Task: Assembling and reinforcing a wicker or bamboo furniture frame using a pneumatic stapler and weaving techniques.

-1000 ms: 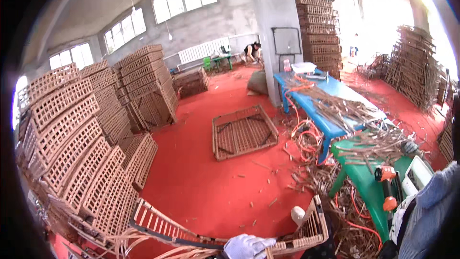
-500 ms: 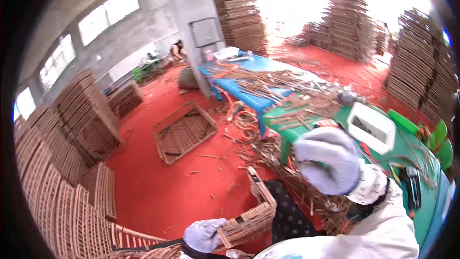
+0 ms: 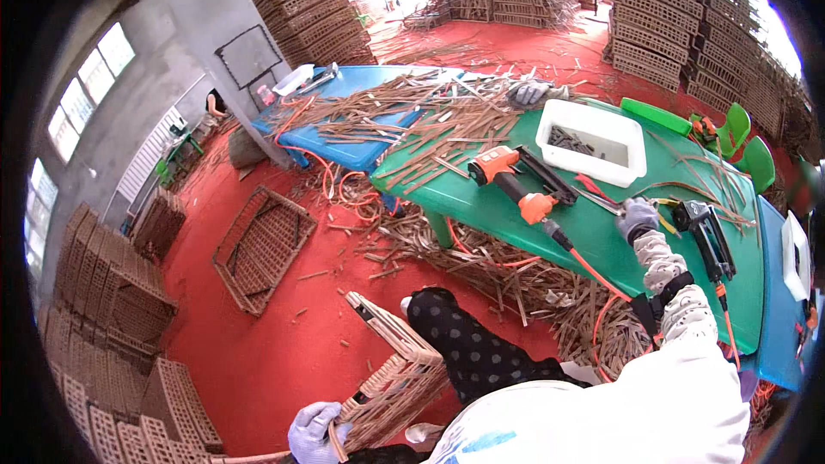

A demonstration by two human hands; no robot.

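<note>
Low at the left, my left hand (image 3: 314,431), in a pale glove, is closed around a short brown wicker strip (image 3: 336,442) beside a woven wicker frame (image 3: 397,378). The frame leans by my dotted trouser leg (image 3: 481,339). My right hand (image 3: 638,219), gloved too, reaches onto the green table (image 3: 464,236) with its fingers curled down. Its fingertips are at the metal end of a red-handled hand tool (image 3: 593,192); what they grip is unclear. An orange and black nail gun (image 3: 524,185) lies left of that hand, a black one (image 3: 706,239) right of it.
A white bin (image 3: 632,174) with dark pieces stands on the green table. Loose wicker strips (image 3: 387,107) cover the blue table (image 3: 344,79). Orange air hoses (image 3: 593,262) hang over the edge. Scraps and another woven frame (image 3: 263,249) lie on the red floor; woven stacks (image 3: 107,275) stand around.
The view has swung to the right. My right hand has gone from raised in front of me down to the tools on the green table. My left hand stays low by the wicker frame.
</note>
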